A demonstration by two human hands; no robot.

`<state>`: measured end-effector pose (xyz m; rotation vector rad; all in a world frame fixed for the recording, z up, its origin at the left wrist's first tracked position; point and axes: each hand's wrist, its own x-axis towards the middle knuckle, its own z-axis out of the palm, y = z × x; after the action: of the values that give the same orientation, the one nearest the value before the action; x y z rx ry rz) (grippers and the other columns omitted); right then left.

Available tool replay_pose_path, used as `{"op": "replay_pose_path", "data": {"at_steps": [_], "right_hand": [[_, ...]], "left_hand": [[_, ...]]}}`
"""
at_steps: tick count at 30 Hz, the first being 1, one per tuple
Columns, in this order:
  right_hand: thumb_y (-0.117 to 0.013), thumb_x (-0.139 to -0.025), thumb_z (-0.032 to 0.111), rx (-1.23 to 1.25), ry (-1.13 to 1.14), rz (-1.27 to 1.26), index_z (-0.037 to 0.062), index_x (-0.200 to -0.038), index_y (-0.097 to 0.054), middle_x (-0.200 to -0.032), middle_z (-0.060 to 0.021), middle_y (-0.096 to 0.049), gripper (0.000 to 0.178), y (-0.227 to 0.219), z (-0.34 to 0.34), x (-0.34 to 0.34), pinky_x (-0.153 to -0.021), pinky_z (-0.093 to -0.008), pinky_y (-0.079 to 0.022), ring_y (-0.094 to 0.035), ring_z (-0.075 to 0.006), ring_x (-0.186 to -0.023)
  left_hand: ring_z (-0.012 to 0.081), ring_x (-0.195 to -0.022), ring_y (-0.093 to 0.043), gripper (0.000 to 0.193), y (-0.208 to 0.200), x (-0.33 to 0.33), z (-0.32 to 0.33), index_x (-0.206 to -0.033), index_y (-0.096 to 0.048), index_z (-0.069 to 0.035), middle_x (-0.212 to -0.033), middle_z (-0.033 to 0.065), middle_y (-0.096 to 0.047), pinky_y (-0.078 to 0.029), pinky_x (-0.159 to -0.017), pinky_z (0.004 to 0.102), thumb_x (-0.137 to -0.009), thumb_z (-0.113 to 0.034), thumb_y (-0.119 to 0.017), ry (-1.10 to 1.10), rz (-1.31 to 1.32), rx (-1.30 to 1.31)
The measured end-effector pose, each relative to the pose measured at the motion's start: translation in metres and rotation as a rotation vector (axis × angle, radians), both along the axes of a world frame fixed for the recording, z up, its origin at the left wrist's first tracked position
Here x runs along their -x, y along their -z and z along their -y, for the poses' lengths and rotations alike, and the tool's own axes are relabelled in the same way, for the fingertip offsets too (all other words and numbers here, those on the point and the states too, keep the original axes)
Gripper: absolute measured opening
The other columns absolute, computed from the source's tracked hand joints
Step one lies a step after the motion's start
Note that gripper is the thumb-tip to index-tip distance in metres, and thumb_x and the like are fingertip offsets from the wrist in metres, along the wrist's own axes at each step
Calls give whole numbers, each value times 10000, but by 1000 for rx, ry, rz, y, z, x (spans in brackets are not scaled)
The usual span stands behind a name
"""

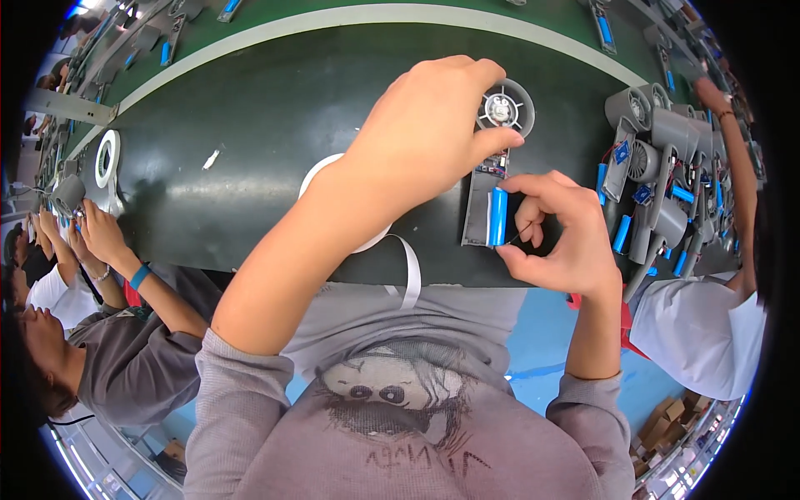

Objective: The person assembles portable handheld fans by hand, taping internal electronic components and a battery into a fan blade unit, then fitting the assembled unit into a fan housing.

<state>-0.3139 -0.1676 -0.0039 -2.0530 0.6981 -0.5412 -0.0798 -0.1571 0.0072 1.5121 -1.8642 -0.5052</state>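
A grey handheld fan [477, 208] lies on the dark green work surface, its handle toward me and its long side open. In its round head sits a fan wheel [500, 108] with a pale hub. My left hand [433, 125] is closed round that head, thumb on the near rim. Inside the handle are a small circuit board with wires [493, 162] and a blue cylindrical battery [498, 217]. My right hand [562, 229] spans the battery, index finger by its far end and thumb by its near end. A thin dark wire shows beside the thumb.
A white tape roll [367, 242] lies partly under my left forearm, its strip over the table edge. Many grey fan parts with blue batteries [658, 167] are heaped at right. Co-workers sit on both sides; another tape roll [102, 158] lies near the left one's hands [104, 233].
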Motion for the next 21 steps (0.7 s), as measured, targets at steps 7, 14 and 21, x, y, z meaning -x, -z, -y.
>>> {"op": "replay_pose_path", "data": {"at_steps": [7,14,21], "right_hand": [[-840,-610,68,254,-63,-82,36,-1165,-717,-624,28,-578,569,7,3,-3,-682,-282,-435,-513,-122,-600],[-843,-609,52,245,-15,-17,38,-1167,-717,-621,26,-576,572,18,-1,-4,-695,-277,-432,-508,-129,-589],[-855,-687,52,75,-20,-88,55,-1177,-679,-731,12,-603,521,2,4,-2,-598,-254,-418,-490,-83,-517]], "left_hand": [[247,-679,-680,501,4,6,0,-1182,-702,38,-967,173,-707,-545,-673,372,-789,-215,-884,-17,-23,76],[257,-683,-687,504,6,6,-1,-1180,-705,34,-956,178,-711,-547,-675,375,-787,-223,-888,-23,-18,92],[417,-954,-691,374,2,7,-3,-1014,-678,45,-939,218,-691,-557,-832,478,-807,-216,-849,-12,27,84]]}}
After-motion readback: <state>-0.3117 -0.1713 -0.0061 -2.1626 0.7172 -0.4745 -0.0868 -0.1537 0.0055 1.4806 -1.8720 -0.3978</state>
